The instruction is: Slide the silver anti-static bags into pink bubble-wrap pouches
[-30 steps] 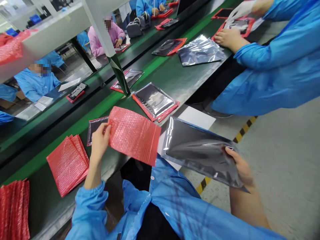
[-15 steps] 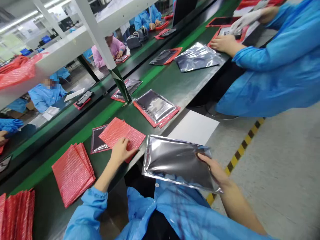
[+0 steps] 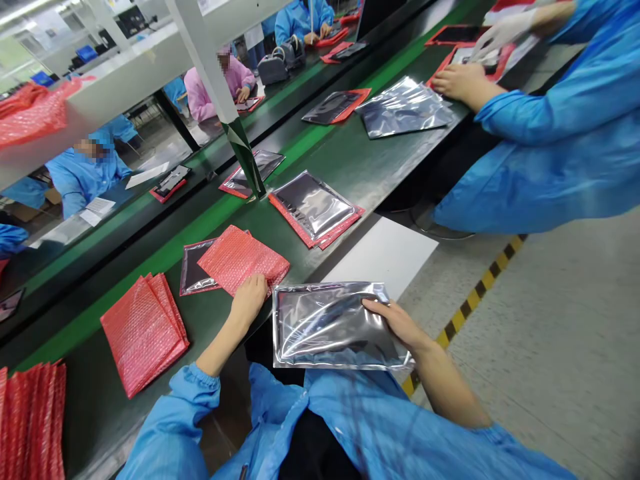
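My right hand (image 3: 400, 323) grips the right end of a shiny dark antistatic bag (image 3: 325, 327), thumb on top and the other fingers hidden beneath. The bag looks flat and filled, held over my lap just off the table edge. My left hand (image 3: 249, 300) has its fingers closed on the near corner of a red bubble-wrap pouch (image 3: 240, 257), close to the antistatic bag's left end. Under that pouch, another dark bag (image 3: 195, 270) pokes out on the green table.
A stack of red bubble pouches (image 3: 143, 333) lies to the left, with an upright row of pouches (image 3: 33, 420) beyond. Filled bags on pouches (image 3: 320, 207) sit ahead. A white board (image 3: 380, 253) juts from the table edge. A co-worker's blue sleeve (image 3: 530, 107) is at right.
My left hand has closed on the pouch's near corner, its fingers now curled. The antistatic bag in my right hand has moved left, toward the pouch, and turned more level.
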Demonstrator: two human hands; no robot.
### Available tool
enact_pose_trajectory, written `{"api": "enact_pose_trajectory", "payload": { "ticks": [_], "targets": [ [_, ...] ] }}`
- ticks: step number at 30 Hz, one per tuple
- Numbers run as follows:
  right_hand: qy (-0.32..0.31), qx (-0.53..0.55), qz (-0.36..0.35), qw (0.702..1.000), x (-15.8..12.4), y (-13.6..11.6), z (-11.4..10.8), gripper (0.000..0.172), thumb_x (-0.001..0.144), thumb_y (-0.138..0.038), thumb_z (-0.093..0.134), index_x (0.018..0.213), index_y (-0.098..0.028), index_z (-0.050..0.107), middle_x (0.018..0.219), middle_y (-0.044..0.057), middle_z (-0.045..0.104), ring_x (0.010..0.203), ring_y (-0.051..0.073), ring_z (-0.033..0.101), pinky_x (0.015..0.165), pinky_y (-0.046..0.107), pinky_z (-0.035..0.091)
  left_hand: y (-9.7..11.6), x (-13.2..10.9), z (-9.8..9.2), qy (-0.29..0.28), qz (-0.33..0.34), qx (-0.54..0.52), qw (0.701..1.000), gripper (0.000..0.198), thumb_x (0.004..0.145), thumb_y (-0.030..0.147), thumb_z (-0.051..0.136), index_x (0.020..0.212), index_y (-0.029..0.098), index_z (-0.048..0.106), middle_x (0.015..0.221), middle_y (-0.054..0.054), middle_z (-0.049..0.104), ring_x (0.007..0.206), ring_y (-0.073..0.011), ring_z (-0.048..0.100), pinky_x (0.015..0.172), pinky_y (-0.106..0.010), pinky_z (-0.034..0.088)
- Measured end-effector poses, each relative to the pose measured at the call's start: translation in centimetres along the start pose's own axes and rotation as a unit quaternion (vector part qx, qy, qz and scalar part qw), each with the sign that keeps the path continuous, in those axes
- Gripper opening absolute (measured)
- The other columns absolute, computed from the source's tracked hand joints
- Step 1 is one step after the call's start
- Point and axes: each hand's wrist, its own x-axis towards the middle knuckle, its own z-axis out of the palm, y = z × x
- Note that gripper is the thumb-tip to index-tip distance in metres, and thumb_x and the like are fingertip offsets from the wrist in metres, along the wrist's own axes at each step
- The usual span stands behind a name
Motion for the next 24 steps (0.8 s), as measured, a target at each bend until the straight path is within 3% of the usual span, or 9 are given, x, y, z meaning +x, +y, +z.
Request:
{"api": "enact_pose_trajectory", "payload": {
  "ticks": [5, 8, 11, 19, 24],
  "targets": [
    [-0.104, -0.001, -0.022, 0.994, 2.2, -0.6, 2.8, 0.046, 0.082, -0.054, 0.091, 0.108, -0.017, 0.082, 0.099, 0.008, 0.084, 0.085, 0.027, 0.078, 0.081, 0.035, 0.061, 0.8, -1.2, -2.3, 0.015, 0.040, 0.038, 0.998, 0.018, 0.107, 0.007, 0.048, 0.114, 0.013, 0.065, 0.108, -0.013, 0.066, 0.098, -0.0303, 0.066, 0.084, -0.040, 0.053],
    [-0.114, -0.003, -0.031, 0.993, 3.6, -0.7, 4.2, 0.044, 0.085, -0.055, 0.089, 0.104, -0.017, 0.082, 0.095, 0.008, 0.083, 0.082, 0.026, 0.077, 0.078, 0.034, 0.059, 1.3, -1.7, -2.9, 0.038, 0.060, 0.060, 0.996, 0.020, 0.108, 0.009, 0.048, 0.117, 0.012, 0.066, 0.117, -0.017, 0.067, 0.103, -0.0316, 0.065, 0.088, -0.042, 0.053],
    [-0.087, 0.006, -0.058, 0.995, 4.4, -0.2, 5.4, 0.045, 0.084, -0.057, 0.088, 0.103, -0.017, 0.082, 0.089, 0.006, 0.082, 0.077, 0.025, 0.075, 0.079, 0.036, 0.058, 1.4, -1.9, -2.3, 0.055, 0.081, 0.052, 0.994, 0.024, 0.109, 0.012, 0.045, 0.116, 0.012, 0.068, 0.124, -0.018, 0.068, 0.106, -0.0327, 0.065, 0.091, -0.045, 0.054],
    [0.009, 0.045, -0.135, 0.990, 5.5, 4.0, 7.6, 0.050, 0.082, -0.065, 0.086, 0.095, -0.017, 0.081, 0.085, 0.006, 0.080, 0.078, 0.026, 0.072, 0.082, 0.037, 0.055, -0.9, -2.3, 1.7, 0.098, 0.048, -0.055, 0.992, 0.026, 0.099, 0.015, 0.051, 0.110, 0.019, 0.073, 0.115, -0.018, 0.069, 0.108, -0.0344, 0.062, 0.095, -0.049, 0.055],
    [0.072, 0.050, -0.148, 0.985, 5.7, 5.9, 8.6, 0.055, 0.081, -0.072, 0.083, 0.086, -0.017, 0.077, 0.082, 0.006, 0.078, 0.078, 0.025, 0.069, 0.077, 0.034, 0.054, -1.7, -4.6, 2.1, 0.087, -0.047, 0.010, 0.995, 0.033, 0.100, 0.007, 0.045, 0.120, 0.013, 0.071, 0.116, -0.018, 0.068, 0.101, -0.0312, 0.065, 0.090, -0.044, 0.056]
  ]
}}
